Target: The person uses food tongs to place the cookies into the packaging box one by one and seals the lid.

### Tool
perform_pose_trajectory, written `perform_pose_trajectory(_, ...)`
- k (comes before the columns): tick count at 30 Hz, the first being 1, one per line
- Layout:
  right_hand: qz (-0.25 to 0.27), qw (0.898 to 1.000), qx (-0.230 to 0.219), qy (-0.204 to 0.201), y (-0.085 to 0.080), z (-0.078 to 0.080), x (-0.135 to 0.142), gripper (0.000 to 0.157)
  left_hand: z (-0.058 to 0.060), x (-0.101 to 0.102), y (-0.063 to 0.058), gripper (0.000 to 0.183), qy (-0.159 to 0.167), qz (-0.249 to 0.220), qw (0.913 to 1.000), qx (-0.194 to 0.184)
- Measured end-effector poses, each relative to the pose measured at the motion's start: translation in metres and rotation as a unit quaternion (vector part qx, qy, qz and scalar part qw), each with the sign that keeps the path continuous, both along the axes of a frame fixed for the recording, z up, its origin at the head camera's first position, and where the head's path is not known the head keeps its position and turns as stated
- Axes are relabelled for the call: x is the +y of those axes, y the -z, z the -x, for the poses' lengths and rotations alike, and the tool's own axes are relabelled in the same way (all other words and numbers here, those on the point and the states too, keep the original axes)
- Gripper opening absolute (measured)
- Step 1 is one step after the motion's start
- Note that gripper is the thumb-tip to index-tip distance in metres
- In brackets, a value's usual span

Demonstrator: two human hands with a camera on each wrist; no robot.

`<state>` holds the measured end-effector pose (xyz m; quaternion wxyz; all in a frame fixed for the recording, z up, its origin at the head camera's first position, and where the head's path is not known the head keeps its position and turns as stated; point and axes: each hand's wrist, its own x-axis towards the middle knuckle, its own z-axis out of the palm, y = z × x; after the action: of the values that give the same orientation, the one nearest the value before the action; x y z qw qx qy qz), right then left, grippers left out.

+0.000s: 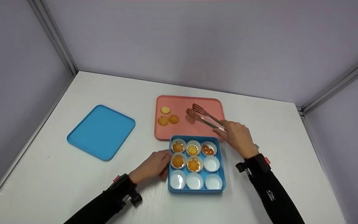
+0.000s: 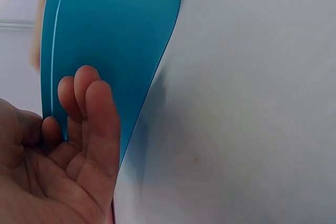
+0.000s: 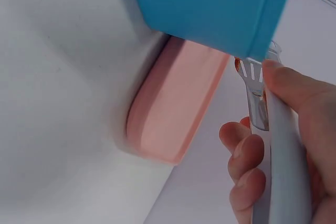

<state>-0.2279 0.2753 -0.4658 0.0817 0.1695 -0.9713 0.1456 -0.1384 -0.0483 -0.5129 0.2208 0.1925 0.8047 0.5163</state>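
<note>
Tongs (image 1: 210,123) gripped in right hand (image 1: 238,137) over pink tray (image 1: 179,133), gap to cookies (image 1: 173,119) — left hand (image 1: 153,165) pinching blue box (image 1: 197,191) edge

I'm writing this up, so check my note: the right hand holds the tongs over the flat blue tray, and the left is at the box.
Wrong place: the head view shows the right hand holding the tongs over the pink tray. The rest stands.

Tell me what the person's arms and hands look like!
Black sleeves reach both wrists. Near each wrist are a small red tag and a small dark gadget. The right sleeve has a white marking, too small to read. The left hand and right hand are bare, without gloves.
</note>
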Motion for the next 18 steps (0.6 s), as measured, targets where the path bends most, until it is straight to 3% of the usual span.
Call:
perform_pose_trajectory(11,0.003,1.000,0.027,0.006,-0.012,-0.028,0.017,0.052,0.003,-0.001,0.006,0.036,-0.004,0.009,0.9999,0.009)
perform_pose_trajectory(18,0.002,0.999,0.046,0.000,-0.014,-0.048,0.025,0.057,0.003,-0.001,0.003,0.035,0.003,0.006,0.9999,0.014)
